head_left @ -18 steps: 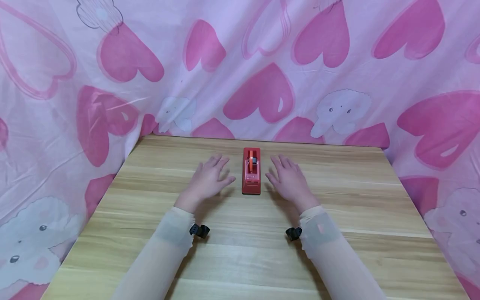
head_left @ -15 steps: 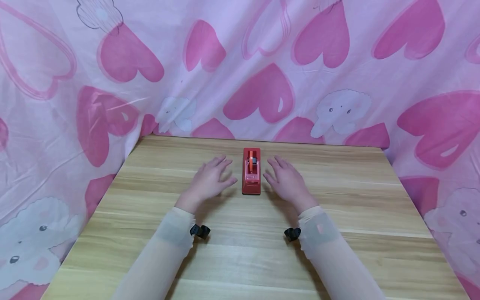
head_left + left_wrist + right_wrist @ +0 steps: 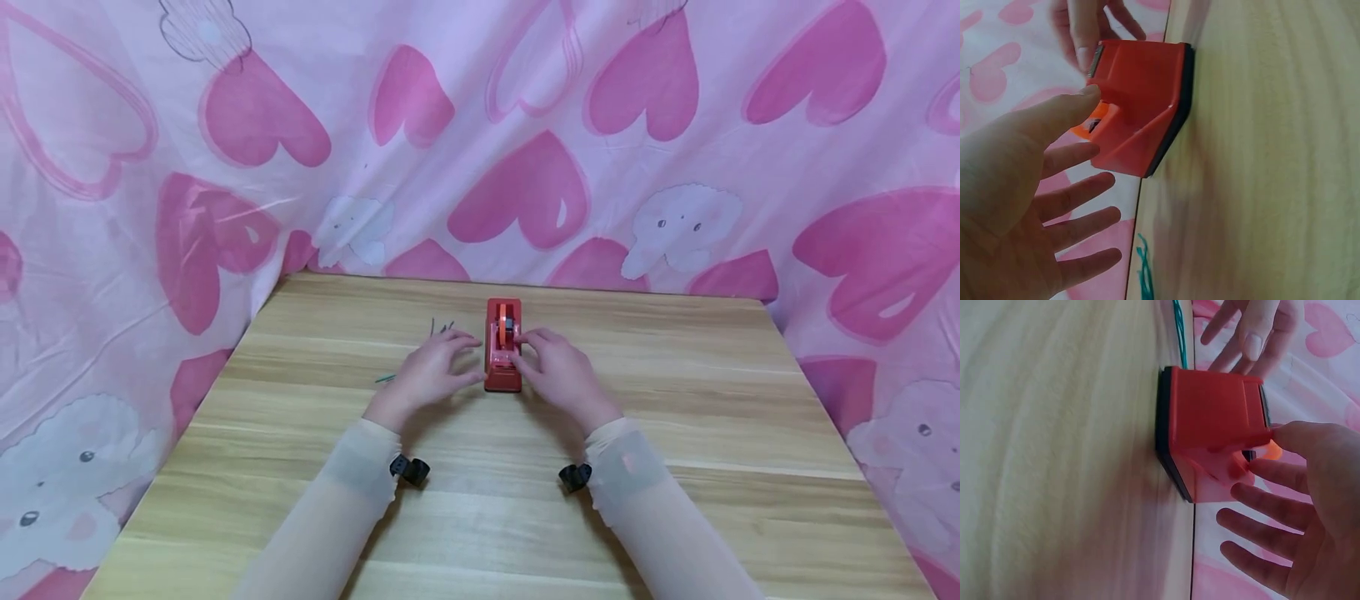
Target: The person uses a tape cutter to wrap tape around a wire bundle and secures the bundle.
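Note:
A red tape dispenser (image 3: pixel 503 380) with a dark base and an orange tape wheel (image 3: pixel 503 323) stands on the wooden table, its length pointing away from me. My left hand (image 3: pixel 431 372) is just to its left, fingers extended and thumb tip near its side. From the right, my right hand (image 3: pixel 564 375) reaches the dispenser's upper edge; in the right wrist view its thumb and forefinger tips overlap the red body (image 3: pixel 1216 406). Neither hand is curled round it. Thin green strands (image 3: pixel 386 379) lie on the table by my left hand, partly hidden under it.
The wooden tabletop (image 3: pixel 495 517) extends to either side and toward me. A pink cloth with hearts (image 3: pixel 517 187) hangs along the table's back and sides. Each wrist carries a small black camera (image 3: pixel 575 477).
Both hands have moved inward to the dispenser, the right one now overlapping its edge. Green strands that the left hand covered now show beside and beyond it. The dispenser stays in place.

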`<control>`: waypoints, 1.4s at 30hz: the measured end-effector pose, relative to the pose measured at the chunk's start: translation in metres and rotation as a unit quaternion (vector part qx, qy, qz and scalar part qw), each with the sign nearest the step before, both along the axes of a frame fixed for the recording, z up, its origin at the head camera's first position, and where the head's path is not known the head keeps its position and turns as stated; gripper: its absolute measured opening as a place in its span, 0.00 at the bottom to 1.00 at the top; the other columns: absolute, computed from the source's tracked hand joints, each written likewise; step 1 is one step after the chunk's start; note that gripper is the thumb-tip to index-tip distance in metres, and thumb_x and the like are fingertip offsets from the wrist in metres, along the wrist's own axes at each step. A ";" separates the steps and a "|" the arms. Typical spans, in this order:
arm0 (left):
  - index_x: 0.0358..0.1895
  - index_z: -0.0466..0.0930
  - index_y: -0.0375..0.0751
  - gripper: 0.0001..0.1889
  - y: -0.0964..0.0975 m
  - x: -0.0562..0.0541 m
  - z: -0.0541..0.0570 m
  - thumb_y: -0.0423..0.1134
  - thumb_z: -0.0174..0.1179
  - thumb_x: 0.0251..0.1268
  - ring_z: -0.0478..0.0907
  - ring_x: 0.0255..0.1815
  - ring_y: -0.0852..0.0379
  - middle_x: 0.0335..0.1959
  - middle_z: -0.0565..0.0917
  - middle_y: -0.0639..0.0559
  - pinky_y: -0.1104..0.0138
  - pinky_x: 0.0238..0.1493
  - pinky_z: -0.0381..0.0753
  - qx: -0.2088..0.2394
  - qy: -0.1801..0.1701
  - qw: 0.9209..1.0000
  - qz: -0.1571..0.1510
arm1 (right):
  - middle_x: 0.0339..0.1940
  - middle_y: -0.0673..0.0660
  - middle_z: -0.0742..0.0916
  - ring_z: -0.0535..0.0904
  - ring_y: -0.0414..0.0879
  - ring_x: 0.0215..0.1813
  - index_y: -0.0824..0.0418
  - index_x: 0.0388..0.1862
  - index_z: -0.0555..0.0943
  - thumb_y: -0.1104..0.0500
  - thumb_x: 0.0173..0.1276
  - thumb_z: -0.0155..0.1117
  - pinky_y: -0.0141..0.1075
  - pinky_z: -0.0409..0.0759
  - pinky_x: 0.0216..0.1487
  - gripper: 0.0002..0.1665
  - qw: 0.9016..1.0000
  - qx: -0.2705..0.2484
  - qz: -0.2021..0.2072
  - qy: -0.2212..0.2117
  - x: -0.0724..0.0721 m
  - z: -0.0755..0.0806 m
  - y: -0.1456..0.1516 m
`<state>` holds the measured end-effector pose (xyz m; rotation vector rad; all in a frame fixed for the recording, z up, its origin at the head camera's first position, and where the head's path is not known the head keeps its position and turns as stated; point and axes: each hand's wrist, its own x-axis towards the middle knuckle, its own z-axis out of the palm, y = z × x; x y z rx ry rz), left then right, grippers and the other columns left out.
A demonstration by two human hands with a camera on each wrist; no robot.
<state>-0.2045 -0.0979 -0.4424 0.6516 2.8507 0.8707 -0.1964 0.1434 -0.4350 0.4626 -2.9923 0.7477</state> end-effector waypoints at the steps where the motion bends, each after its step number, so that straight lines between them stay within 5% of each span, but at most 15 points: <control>1: 0.69 0.78 0.49 0.31 0.001 0.001 -0.001 0.57 0.68 0.67 0.74 0.71 0.47 0.69 0.77 0.52 0.47 0.71 0.74 0.001 -0.003 1.000 0.001 | 0.65 0.56 0.82 0.80 0.54 0.65 0.53 0.65 0.81 0.40 0.77 0.61 0.54 0.81 0.66 0.26 1.000 -0.003 -0.002 -0.003 0.001 -0.001 -0.001; 8: 0.62 0.83 0.52 0.24 0.006 0.011 -0.010 0.55 0.71 0.66 0.80 0.60 0.52 0.58 0.80 0.55 0.53 0.63 0.81 0.001 -0.005 1.000 0.012 | 0.54 0.50 0.81 0.78 0.46 0.45 0.53 0.58 0.84 0.39 0.76 0.63 0.41 0.84 0.45 0.23 0.999 -0.037 -0.025 -0.025 0.009 -0.010 -0.009; 15: 0.58 0.84 0.53 0.19 0.012 0.012 -0.008 0.51 0.71 0.66 0.81 0.57 0.54 0.54 0.82 0.57 0.56 0.61 0.81 0.012 0.009 1.000 0.012 | 0.43 0.49 0.83 0.77 0.45 0.38 0.53 0.50 0.86 0.41 0.77 0.62 0.37 0.78 0.35 0.19 0.995 -0.079 -0.049 -0.031 0.007 -0.009 -0.011; 42: 0.48 0.87 0.53 0.09 0.022 0.004 -0.009 0.46 0.70 0.69 0.82 0.52 0.59 0.46 0.86 0.59 0.59 0.59 0.82 0.018 0.031 0.999 -0.007 | 0.39 0.54 0.83 0.76 0.47 0.36 0.56 0.42 0.89 0.47 0.76 0.65 0.36 0.75 0.33 0.15 0.977 -0.181 -0.088 -0.071 0.007 -0.014 -0.024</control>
